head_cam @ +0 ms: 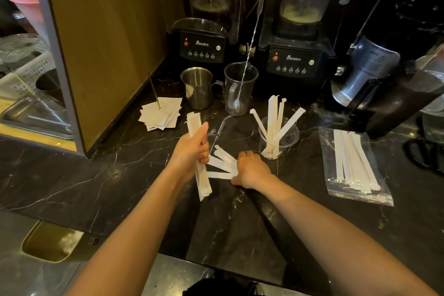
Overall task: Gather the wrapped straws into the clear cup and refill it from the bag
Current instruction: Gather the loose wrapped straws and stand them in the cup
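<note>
My left hand (192,149) grips an upright bundle of white wrapped straws (203,186) above the dark marble counter. My right hand (252,170) presses down on several loose wrapped straws (222,163) fanned out on the counter, its fingers curled over their right ends. Just beyond the right hand stands the clear cup (278,137) with several wrapped straws leaning in it. A clear plastic bag (355,163) holding more wrapped straws lies flat on the counter to the right.
Behind the cup stand a clear measuring jug with a bar spoon (240,90), a steel pitcher (197,87) and two black blenders (201,41) (293,60). A spike with paper slips (161,113) sits at the left; a grinder (374,72) at the right.
</note>
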{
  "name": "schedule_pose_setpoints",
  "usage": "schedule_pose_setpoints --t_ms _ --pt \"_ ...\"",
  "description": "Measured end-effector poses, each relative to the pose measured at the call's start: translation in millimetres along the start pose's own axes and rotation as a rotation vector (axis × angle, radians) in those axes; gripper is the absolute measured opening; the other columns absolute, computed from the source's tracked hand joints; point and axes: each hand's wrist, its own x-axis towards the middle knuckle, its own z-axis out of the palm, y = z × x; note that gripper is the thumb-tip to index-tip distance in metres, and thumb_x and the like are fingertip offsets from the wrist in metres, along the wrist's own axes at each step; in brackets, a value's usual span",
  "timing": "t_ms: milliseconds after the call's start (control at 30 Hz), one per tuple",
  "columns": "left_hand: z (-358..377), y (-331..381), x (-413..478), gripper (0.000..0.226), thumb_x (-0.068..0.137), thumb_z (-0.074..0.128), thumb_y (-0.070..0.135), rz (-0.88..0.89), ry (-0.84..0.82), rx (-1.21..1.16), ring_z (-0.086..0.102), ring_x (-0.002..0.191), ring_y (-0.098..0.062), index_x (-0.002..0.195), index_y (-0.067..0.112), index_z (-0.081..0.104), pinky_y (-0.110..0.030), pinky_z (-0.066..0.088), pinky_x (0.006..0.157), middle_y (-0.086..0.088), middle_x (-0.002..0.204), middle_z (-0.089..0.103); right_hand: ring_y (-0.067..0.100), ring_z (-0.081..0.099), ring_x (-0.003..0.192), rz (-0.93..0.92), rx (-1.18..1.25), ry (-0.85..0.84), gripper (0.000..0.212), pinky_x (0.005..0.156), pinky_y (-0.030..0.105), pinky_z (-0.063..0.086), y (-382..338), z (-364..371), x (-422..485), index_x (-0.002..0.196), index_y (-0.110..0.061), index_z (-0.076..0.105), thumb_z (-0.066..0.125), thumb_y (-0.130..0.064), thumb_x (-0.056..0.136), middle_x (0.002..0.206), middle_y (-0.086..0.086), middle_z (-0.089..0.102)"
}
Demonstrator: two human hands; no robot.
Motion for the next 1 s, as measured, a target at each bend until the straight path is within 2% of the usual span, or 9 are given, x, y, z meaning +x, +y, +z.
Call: schedule_pose_setpoints --t_ms 133,267,433,567,733,833,900,1000 --pt "-3 -1 2 0.042 0.090 0.047 0.037 0.003 0.006 -0.003 0.029 0.042 -0.008 0.055 0.015 0.040 -0.021 0.032 0.050 0.006 0.037 0.035 0.037 0.041 0.125 -0.037 -0.097 0.030 0.050 0.101 0.043 0.040 -4 6 0 0.129 0.002 0.035 0.056 -0.011 0.085 0.136 0.023 0.041" --pt "-6 -2 3 0.041 0.090 0.048 0.036 0.005 0.021 -0.011 0.030 0.040 -0.007 0.056 0.015 0.041 -0.021 0.033 0.050 0.004 0.041 0.035 0.037 0.045 0.121 -0.047 -0.173 0.082 0.036 0.097 0.043 0.042 -2 12 -2 0.124 0.000 0.038 0.045 -0.004 0.089 0.131 0.023 0.047" --pt "-5 -1 6 0.041 0.090 0.048 0.036 0.001 0.042 -0.019 0.029 0.042 -0.009 0.055 0.015 0.041 -0.021 0.032 0.049 0.005 0.039 0.035 0.036 0.050 0.118 -0.049 -0.193 0.097 0.033 0.096 0.042 0.041 2 14 -6 0.122 -0.002 0.038 0.044 -0.004 0.089 0.129 0.020 0.050" --pt "-4 0 7 0.042 0.090 0.048 0.036 0.009 0.011 -0.055 0.029 0.035 -0.005 0.055 0.015 0.038 -0.021 0.029 0.047 0.007 0.036 0.033 0.036 0.051 0.118 -0.046 -0.155 0.090 0.035 0.094 0.043 0.042 5 10 -12 0.122 -0.003 0.037 0.047 -0.006 0.088 0.128 0.018 0.051" --pt "-7 2 10 0.042 0.091 0.046 0.036 0.039 -0.029 -0.052 0.029 0.035 -0.005 0.054 0.015 0.040 -0.019 0.029 0.044 0.006 0.041 0.033 0.040 0.057 0.104 -0.012 0.201 0.057 0.019 0.075 0.042 0.041 7 -11 -18 0.108 -0.004 0.040 0.036 -0.015 0.094 0.118 0.022 0.057" --pt "-6 4 11 0.041 0.090 0.047 0.036 0.073 -0.049 -0.049 0.029 0.038 -0.006 0.056 0.016 0.040 -0.020 0.029 0.045 0.005 0.043 0.032 0.027 0.059 0.077 -0.077 0.478 0.052 0.009 0.068 0.033 0.047 7 -29 -25 0.100 -0.008 0.035 0.033 -0.015 0.096 0.112 0.023 0.058" --pt "-2 6 12 0.038 0.089 0.049 0.036 0.107 -0.066 -0.043 0.029 0.038 -0.005 0.058 0.016 0.041 -0.018 0.030 0.043 0.006 0.044 0.031 0.013 0.053 0.062 -0.131 0.662 0.070 0.006 0.058 0.019 0.045 6 -44 -34 0.102 -0.011 0.032 0.032 -0.014 0.096 0.093 0.011 0.057" --pt "7 9 10 0.031 0.084 0.052 0.040 0.168 -0.137 -0.061 0.031 0.036 -0.004 0.067 0.015 0.046 -0.015 0.032 0.041 0.007 0.038 0.034 0.009 0.052 0.059 -0.228 0.810 0.162 0.012 0.063 0.019 0.044 1 -63 -48 0.108 -0.015 0.034 0.032 -0.016 0.096 0.074 -0.003 0.049"
